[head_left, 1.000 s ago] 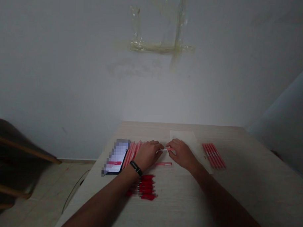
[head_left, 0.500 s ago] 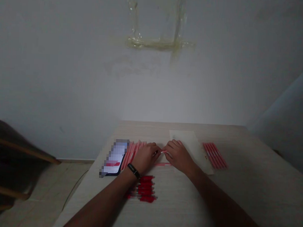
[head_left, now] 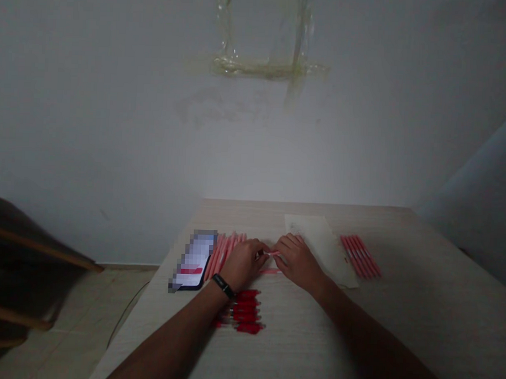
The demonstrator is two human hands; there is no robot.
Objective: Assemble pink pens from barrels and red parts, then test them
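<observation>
Above the middle of the table, my left hand [head_left: 245, 259], with a black band on its wrist, and my right hand [head_left: 295, 260] meet fingertip to fingertip. Both pinch a slim pink pen [head_left: 272, 253] with a whitish section; the fingers cover much of it. Just below them another pink stick-like piece [head_left: 270, 271] lies flat on the table. Beside my left hand is a row of pink pen-like sticks [head_left: 220, 254], partly hidden by that hand. Under my left forearm, several red pen pieces [head_left: 247, 311] with clear ends lie side by side, partly covered.
A phone [head_left: 192, 262] with a lit screen lies left of the pink row. Right of my hands is a pale paper sheet [head_left: 329, 256], then a neat row of several pink-red pens [head_left: 361, 256]. The table [head_left: 297, 346] meets the wall at its far edge.
The view has shifted slightly. Both hands keep the same pinch on the pink pen, with hardly any movement.
</observation>
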